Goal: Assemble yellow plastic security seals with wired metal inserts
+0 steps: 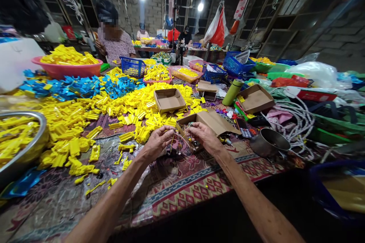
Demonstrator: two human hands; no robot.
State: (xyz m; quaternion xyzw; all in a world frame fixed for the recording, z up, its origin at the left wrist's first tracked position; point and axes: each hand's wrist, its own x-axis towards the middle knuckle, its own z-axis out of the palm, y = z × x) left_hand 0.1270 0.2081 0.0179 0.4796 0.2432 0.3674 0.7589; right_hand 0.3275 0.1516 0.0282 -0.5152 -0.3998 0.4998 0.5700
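Observation:
My left hand (pixel 159 141) is closed in a pinch at the ends of some thin wires (pixel 180 136). Across from it, my right hand (pixel 205 137) reaches over an open cardboard box (pixel 212 122), its thumb and fingers pinched on a small wired part, mostly hidden by the fingertips. More thin wires and small parts lie inside the box and just below my hands. Yellow plastic pieces (pixel 142 131) are heaped left of and beyond my left hand.
A metal basin (pixel 45 131) stands at left, a pink basin (pixel 67 71) behind. Blue pieces (pixel 82 86) form another heap. A second cardboard box (pixel 169 100), green bottle (pixel 233 92), metal pot (pixel 269 143) and coiled rope (pixel 303 119) surround my workspace. A person (pixel 115 43) sits across the table.

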